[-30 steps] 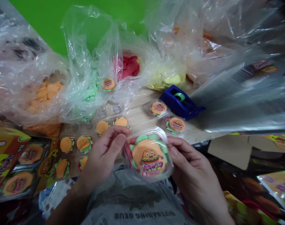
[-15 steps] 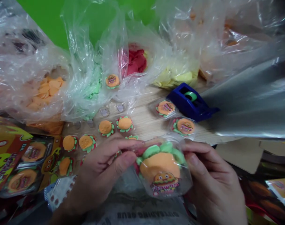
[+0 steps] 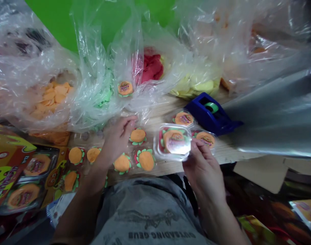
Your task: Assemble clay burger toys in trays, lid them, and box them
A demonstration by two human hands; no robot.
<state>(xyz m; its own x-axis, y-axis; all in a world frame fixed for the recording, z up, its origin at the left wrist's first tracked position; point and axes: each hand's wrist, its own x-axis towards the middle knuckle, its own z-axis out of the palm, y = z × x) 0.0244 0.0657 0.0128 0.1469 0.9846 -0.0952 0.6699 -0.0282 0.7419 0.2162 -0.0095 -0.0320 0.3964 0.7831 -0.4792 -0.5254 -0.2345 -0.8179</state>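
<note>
Right hand (image 3: 202,168) closed on the lower edge of a clear plastic tray (image 3: 156,144), burger sweet (image 3: 170,139) inside, its face left unobstructed. Left hand (image 3: 118,136) open, fingers spread just beside loose burger sweets (image 3: 138,135), set apart on the wooden table (image 3: 223,151) ahead; blue tape dispenser (image 3: 210,114) beyond the right hand.

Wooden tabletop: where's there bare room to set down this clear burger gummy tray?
Bare light wood shows behind the clear plastic tray in the right hand, bordered by a clear plastic bag and the blue tape dispenser, and in a strip in front of it. Orange burger gummies crowd around the left hand.
</note>
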